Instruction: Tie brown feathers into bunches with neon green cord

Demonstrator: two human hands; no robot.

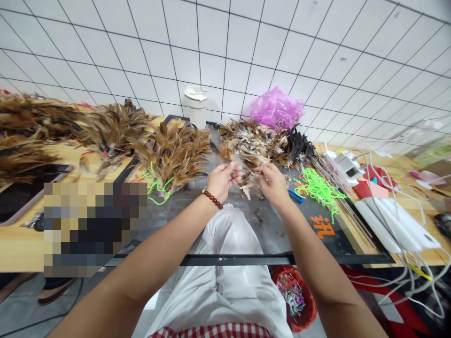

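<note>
My left hand [224, 182], with a beaded bracelet [212, 199] at the wrist, is pinched near the middle of the dark glass-like board [225, 225]. A blurred brown feather [227, 152] rises from its fingertips. Just to the right, my right hand [273, 184] is closed with thumb and index finger together; what sits between them is too small to make out. Behind both hands lies a loose pile of brown and pale feathers [259, 141]. Left of them, a bundle of brown feathers [176, 155] is tied with green string [158, 187].
More feather bundles [114, 124] lie at left, near a phone [33, 190]. A white cup [196, 105] and pink plastic bag [277, 109] stand at the wall. Right are black feathers [299, 145], green strings [320, 188], a blue cutter [296, 196] and cables [405, 220]. Below is a red bin [312, 310].
</note>
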